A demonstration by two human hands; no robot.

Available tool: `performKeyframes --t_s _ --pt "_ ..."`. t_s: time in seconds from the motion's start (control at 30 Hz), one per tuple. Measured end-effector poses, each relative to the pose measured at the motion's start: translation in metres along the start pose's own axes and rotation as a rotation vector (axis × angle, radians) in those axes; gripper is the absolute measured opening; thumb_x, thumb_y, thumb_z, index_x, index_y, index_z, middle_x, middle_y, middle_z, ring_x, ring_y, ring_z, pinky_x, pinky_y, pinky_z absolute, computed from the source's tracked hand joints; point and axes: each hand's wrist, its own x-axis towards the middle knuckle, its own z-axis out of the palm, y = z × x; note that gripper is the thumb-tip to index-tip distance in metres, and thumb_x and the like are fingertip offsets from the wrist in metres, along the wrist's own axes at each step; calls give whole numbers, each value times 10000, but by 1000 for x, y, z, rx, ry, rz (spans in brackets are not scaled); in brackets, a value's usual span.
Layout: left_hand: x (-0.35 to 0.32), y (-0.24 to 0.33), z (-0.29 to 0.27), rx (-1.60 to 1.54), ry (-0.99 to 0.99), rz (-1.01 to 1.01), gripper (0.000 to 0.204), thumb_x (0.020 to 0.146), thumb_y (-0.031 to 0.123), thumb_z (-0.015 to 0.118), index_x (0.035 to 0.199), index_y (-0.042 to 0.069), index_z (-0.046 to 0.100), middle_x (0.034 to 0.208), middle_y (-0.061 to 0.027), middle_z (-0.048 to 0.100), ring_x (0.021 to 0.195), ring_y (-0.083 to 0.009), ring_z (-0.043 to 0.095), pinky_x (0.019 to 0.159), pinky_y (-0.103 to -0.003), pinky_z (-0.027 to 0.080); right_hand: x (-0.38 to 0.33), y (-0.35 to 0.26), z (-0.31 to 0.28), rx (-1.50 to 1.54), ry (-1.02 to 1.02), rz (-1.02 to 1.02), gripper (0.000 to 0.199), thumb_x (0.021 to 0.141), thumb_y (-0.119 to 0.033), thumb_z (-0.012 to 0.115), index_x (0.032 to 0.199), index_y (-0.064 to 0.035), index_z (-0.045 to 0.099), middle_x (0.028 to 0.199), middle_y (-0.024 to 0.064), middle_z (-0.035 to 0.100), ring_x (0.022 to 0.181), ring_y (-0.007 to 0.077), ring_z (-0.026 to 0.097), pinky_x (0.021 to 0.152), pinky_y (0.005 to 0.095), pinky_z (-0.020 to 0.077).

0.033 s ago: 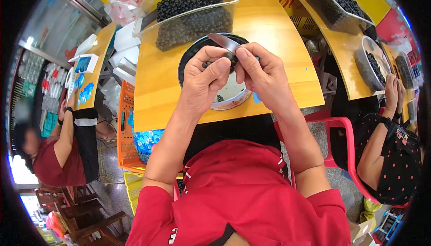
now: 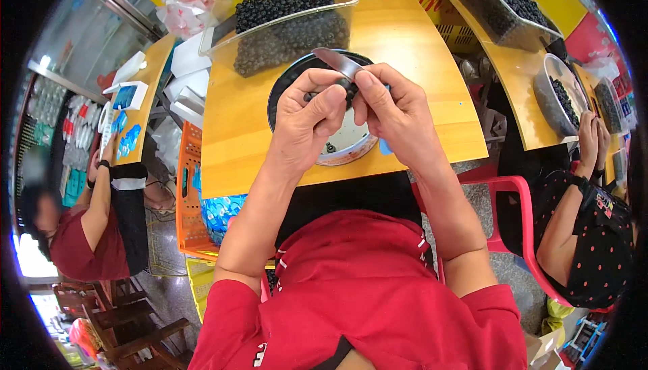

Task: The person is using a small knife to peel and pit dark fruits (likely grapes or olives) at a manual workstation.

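The small dark fruit (image 2: 345, 88) is round and almost black, and most of it is covered by fingers, so only a little part shows. It sits between the two hands, above a round bowl. The left hand (image 2: 312, 117) is closed narrow around it, thumb and fingers pinching from the left side. The right hand (image 2: 397, 110) is closed on a knife (image 2: 337, 63), which has a short grey metal blade; the blade goes up and to the left from the right fingers and its lower part touches the fruit.

Directly under both hands stands the bowl (image 2: 344, 146), with a dark rim and a pale inside, on a yellow wooden table (image 2: 236, 140). Beyond the hands, further on the table, is a clear plastic bin (image 2: 287, 22) full of the same dark fruits. Far right of the right hand, another person (image 2: 587, 215) in dotted dark clothes sits at a second table. Far left of the left hand, a third person (image 2: 88, 228) in red is sitting.
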Motion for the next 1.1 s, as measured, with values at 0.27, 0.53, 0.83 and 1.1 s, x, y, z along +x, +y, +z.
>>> performKeyframes --t_s 0.27,0.53,0.83,1.1 --pt "-23 39 -24 -384 -62 -139 242 984 274 478 1045 58 570 769 -20 478 497 -71 348 443 -186 303 -2 -10 -3 84 109 124 306 1004 -257 478 1136 -21 621 653 -13 541 456 8 347 420 164 235" --pt "-177 112 -154 183 479 -147 256 975 265 520 1085 41 574 722 17 495 491 -48 380 403 -174 278 3 -6 -14 28 112 80 342 995 -220 492 1194 46 575 709 7 535 468 17 311 441 171 235" --pt "-450 130 -201 512 1042 -582 388 963 355 505 1166 34 583 863 -23 611 626 -69 502 495 -204 380 12 10 -17 25 57 150 367 1012 -224 455 1245 48 538 736 6 497 482 16 253 438 181 203" --pt "-462 91 -207 1100 906 -1049 442 937 357 566 1245 41 576 1301 -102 554 1178 -219 517 1013 -342 379 3 2 0 60 86 192 327 1004 -210 475 1200 38 561 734 14 504 476 16 284 442 173 221"
